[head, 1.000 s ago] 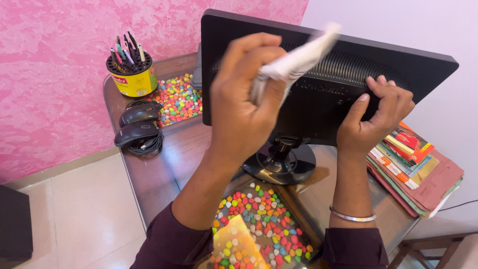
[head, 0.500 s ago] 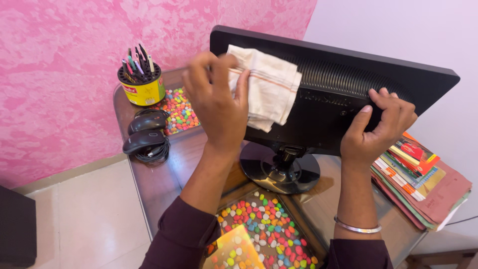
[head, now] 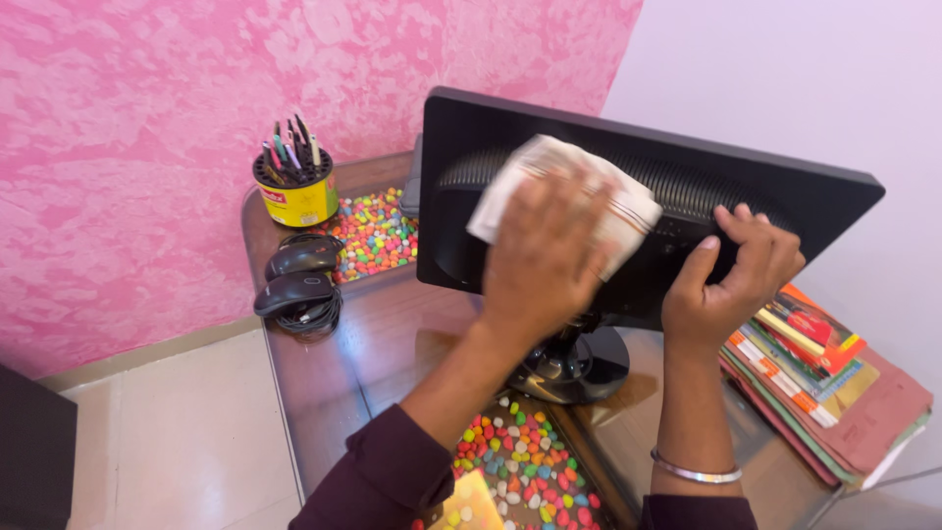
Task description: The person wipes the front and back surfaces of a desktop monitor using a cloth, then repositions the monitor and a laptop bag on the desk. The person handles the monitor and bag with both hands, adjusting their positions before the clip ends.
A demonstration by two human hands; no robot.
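We judge the wiping to be mid-way: our left hand [head: 543, 247] presses a folded cream cloth [head: 559, 191] flat against the back of the black monitor [head: 785, 191], fingers spread over it, at about 12 o'clock from us. Our right hand [head: 731, 270] curls around the back panel toward 2 o'clock, bracing it. The panel's right stretch looks uncovered yet.

Glass-topped desk [head: 343, 363] with monitor [head: 471, 216], mice [head: 299, 280]
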